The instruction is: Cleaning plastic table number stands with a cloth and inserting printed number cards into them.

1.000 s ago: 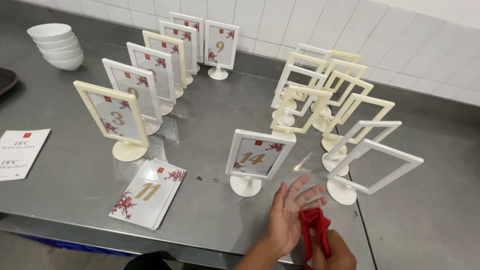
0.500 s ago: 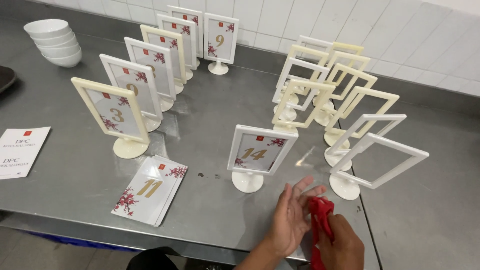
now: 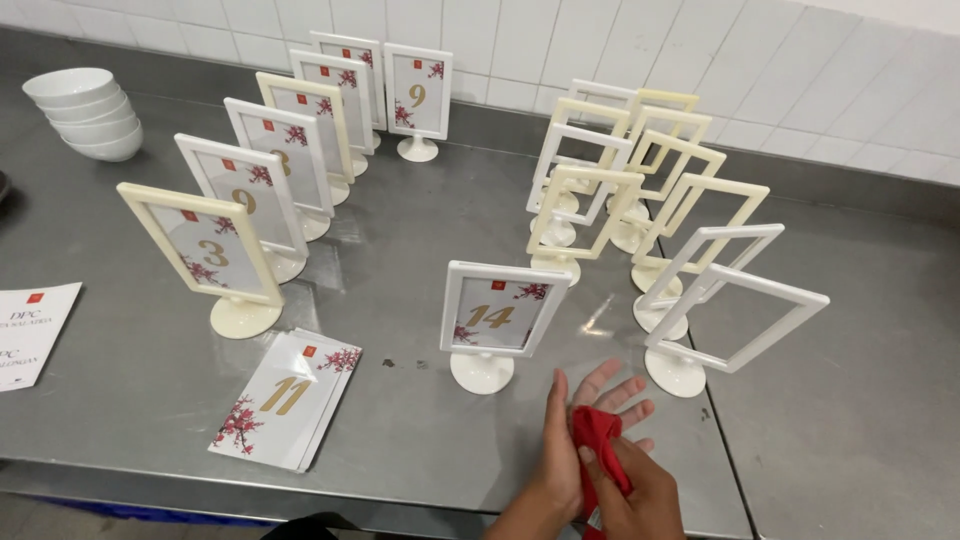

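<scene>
At the near edge of a steel counter [image 3: 420, 250], both hands meet over a red cloth [image 3: 592, 440]. The left hand [image 3: 575, 440] lies with its palm turned up and its fingers spread, the cloth resting across the palm and fingers. The right hand [image 3: 630, 495] comes in from below with its fingers curled and its thumb pressed down on the cloth, pinching it against the left palm. The cloth is bunched, and its lower end runs down between the two hands. Just beyond the hands stands a white frame on a round foot [image 3: 495, 320] that holds a numbered card with red blossoms; it is near the left fingertips but apart from them. To the right of the hands stands an empty white frame [image 3: 735, 320], tilted back on its foot, the nearest of a cluster of empty white and cream frames [image 3: 630, 170] that reaches toward the tiled wall [image 3: 760, 70]. Across the counter to the left, a row of frames with cards in them [image 3: 270, 170] runs from the front back to the wall. A small stack of loose cards [image 3: 285, 400] lies flat near the front edge, well apart from the hands. White bowls [image 3: 85, 110] are stacked in the far left corner, and a printed sheet [image 3: 30, 330] lies at the left edge.
</scene>
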